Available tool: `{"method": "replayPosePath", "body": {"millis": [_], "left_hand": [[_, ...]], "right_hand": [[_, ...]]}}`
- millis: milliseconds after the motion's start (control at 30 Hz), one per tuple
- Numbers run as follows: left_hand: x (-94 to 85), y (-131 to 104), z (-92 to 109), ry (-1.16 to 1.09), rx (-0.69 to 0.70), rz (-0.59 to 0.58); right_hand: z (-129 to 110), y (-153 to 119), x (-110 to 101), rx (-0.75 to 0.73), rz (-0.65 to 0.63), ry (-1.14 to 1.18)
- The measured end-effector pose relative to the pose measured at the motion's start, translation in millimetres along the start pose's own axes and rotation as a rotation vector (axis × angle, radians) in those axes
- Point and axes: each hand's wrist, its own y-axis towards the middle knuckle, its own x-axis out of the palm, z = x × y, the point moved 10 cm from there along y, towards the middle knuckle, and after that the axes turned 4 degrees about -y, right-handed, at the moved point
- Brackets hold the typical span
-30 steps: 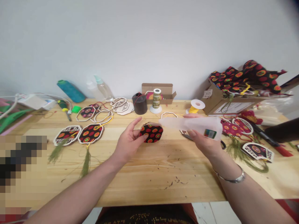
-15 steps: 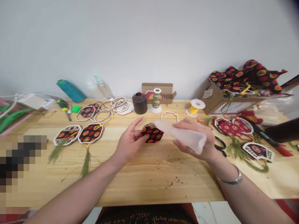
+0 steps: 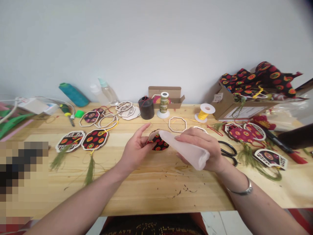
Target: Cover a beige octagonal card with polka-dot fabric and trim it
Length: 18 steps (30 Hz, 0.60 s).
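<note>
Between its thumb and fingers my left hand (image 3: pixel 135 147) grips a small piece covered in black and red patterned fabric (image 3: pixel 160 143), with a pale patch showing along its upper left. My right hand (image 3: pixel 204 147) is wrapped round a translucent white squeeze bottle (image 3: pixel 186 148), whose narrow tip lies over the top edge of the patterned piece. A thin wooden frame (image 3: pixel 177 124) rests on the table behind them. Part of another pale frame (image 3: pixel 201 129) shows just behind my right hand.
Finished tasselled ornaments (image 3: pixel 95 139) lie at left. Behind stand a black spool (image 3: pixel 146 108), a gold thread spool (image 3: pixel 163 105) and a yellow thread spool (image 3: pixel 204 112). Black scissors (image 3: pixel 228 150), more ornaments (image 3: pixel 269 159) and a cardboard box (image 3: pixel 244 110) of fabric are at right.
My right hand has moved the bottle slightly left, its tip further across the patterned piece. More pale surface now shows on the piece. The frames behind my right hand are less covered.
</note>
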Motion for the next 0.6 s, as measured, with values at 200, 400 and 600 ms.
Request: {"method": "replayPosePath", "body": {"millis": [200,400,600], "left_hand": [[1.2,-0.2,0.1,-0.001,0.000,-0.016],[0.5,-0.1,0.1,-0.014,-0.012,0.001],[-0.9,-0.2,1.8,-0.024,0.001,-0.003]], "right_hand": [[-3.8,-3.4,2.2,-0.063,-0.007,-0.017],[-3.4,-4.0,0.0,-0.060,0.010,-0.062],[-2.3,-3.2,-2.3,-0.035,0.024,-0.083]]}}
